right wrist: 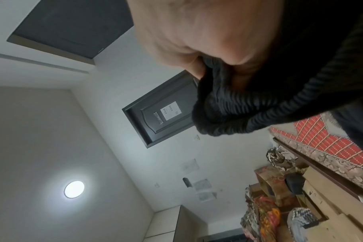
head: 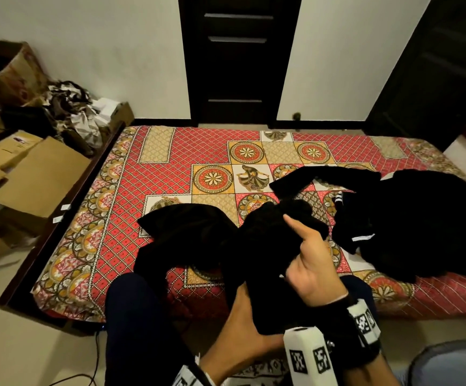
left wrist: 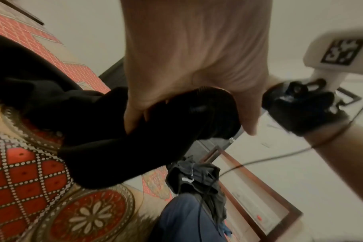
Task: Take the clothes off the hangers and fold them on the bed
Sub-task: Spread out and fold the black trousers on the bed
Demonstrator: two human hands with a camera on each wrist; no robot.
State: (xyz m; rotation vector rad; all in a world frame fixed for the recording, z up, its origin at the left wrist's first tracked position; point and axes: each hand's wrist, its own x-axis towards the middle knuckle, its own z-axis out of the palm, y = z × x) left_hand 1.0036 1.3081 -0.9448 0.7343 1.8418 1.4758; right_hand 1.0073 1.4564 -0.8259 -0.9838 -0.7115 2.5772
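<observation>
Black garment (head: 265,246) in both hands; bed edge (head: 435,307) beneath

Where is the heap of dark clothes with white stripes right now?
In the head view, the heap of dark clothes with white stripes lies on the right side of the red patterned bedspread, apart from both hands.

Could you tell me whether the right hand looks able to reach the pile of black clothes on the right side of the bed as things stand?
Probably not straight away: the right hand is gripping the black garment, as is the left hand. The pile lies close beside it on the bed, with nothing between.
</observation>
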